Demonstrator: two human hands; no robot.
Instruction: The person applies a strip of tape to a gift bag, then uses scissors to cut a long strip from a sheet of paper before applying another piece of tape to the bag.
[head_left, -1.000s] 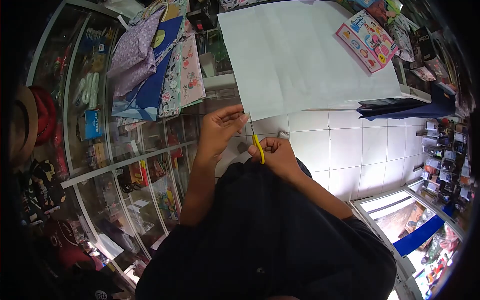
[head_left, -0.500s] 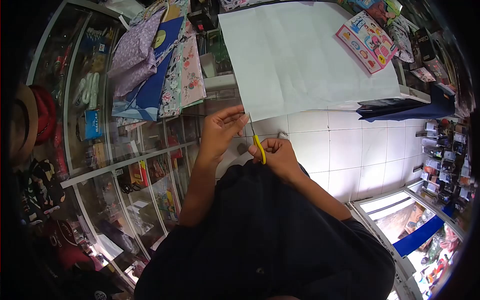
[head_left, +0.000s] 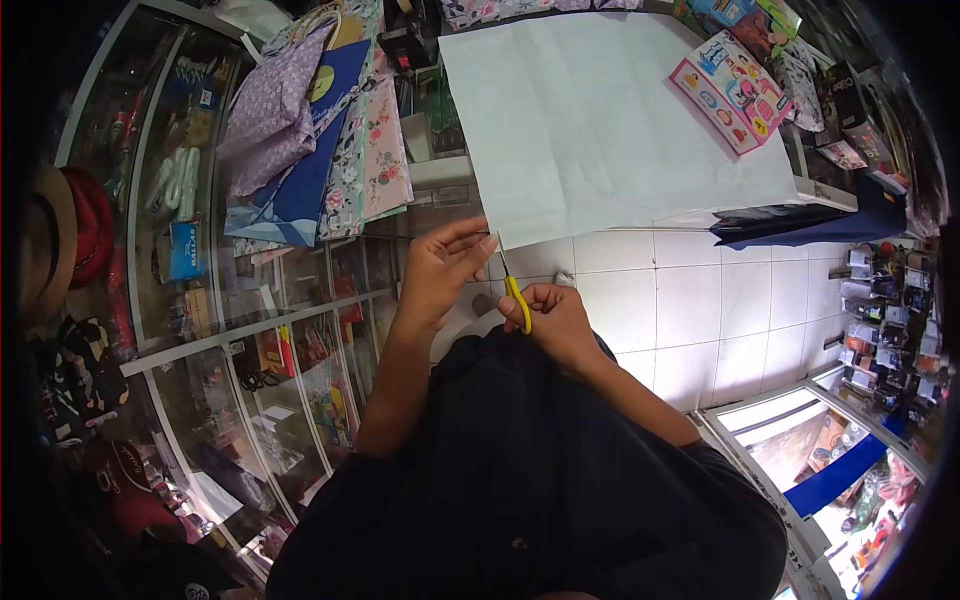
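A large white sheet of paper (head_left: 580, 130) lies over the counter, its near edge hanging past the front. At its near left corner my left hand (head_left: 445, 268) is closed, thumb and fingers pinching the paper's edge. My right hand (head_left: 556, 318) grips a pair of scissors (head_left: 517, 302) with yellow handles, thumb and fingers at the loops. The scissors' blades point away from me, their tips at the paper's corner right beside my left fingertips. On the sheet's right side rests a pink toy box (head_left: 732, 92) with cartoon pictures.
Gift bags (head_left: 340, 150) hang at the left, in front of a glass display case (head_left: 230, 330). White floor tiles (head_left: 690, 290) show below the counter. Packaged goods (head_left: 880, 330) hang on the right, above another glass case (head_left: 800, 440).
The view has shifted slightly, so the sheet and box appear a little lower. Both hands keep nearly the same position at the paper's corner, the scissors still in my right hand.
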